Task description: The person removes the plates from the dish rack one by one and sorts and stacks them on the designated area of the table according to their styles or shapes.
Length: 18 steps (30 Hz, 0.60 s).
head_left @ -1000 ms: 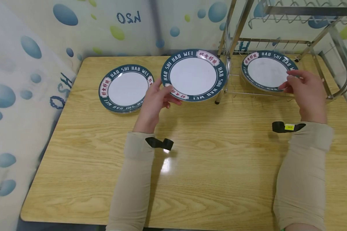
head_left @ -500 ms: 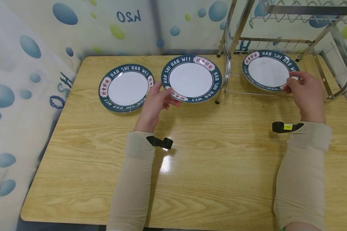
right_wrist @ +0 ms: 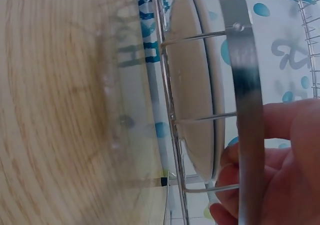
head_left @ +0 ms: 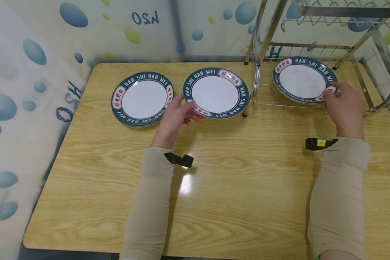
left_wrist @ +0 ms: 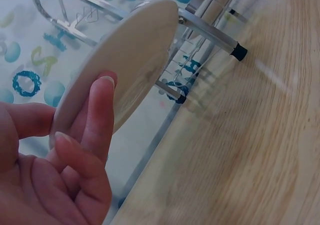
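Note:
My left hand (head_left: 173, 121) holds a white plate (head_left: 216, 90) by its near-left rim, thumb on top and fingers underneath. The plate has a dark green lettered border with red-lettered panels. The left wrist view shows its pale underside (left_wrist: 145, 60), tilted and raised over the table. On the lower rack shelf lies a matching plate (head_left: 302, 83), whose right front rim my right hand (head_left: 346, 110) pinches. From the right wrist, this upper plate (right_wrist: 216, 80) sits on another plate (right_wrist: 189, 85). A similar plate (head_left: 144, 99) rests on the table left of my left hand, with another rim showing below it.
The metal wire dish rack (head_left: 256, 83) stands at the back right, with an upper wire tier (head_left: 351, 12) above the plates. Its front bar (right_wrist: 245, 85) passes close to my right hand. A wood-grain table (head_left: 234, 187) runs up to the spotted wall (head_left: 195, 21).
My left hand has brought its plate lower and slightly left, away from the rack's front leg. My right hand has shifted slightly left, its fingers closing on the rim of the rack plate.

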Tool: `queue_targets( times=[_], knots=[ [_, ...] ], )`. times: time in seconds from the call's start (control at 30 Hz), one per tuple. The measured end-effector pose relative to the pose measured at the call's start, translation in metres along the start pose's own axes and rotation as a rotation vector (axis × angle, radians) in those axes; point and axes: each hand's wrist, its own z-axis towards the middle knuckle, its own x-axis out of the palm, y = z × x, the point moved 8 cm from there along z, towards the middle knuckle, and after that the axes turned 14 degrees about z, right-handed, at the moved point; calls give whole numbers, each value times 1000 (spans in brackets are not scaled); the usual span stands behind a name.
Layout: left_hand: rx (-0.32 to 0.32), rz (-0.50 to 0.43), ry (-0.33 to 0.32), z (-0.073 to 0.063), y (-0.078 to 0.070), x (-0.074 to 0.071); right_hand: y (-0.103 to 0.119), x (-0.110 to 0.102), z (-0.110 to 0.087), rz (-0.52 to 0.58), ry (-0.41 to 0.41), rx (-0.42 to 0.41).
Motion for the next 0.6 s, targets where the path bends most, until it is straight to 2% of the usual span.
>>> queue_targets(
  times=[0.3,0.43,0.6],
  knots=[
    [-18,17,12,-13,-14,-1,-2,2,-1,-86,27,-9],
    [-35,36,16,-16,-15,0,-3,6,-1,-144,57,23],
    [-45,42,13,-16,-14,0,-2,7,-2,-176,63,19]
  ],
)
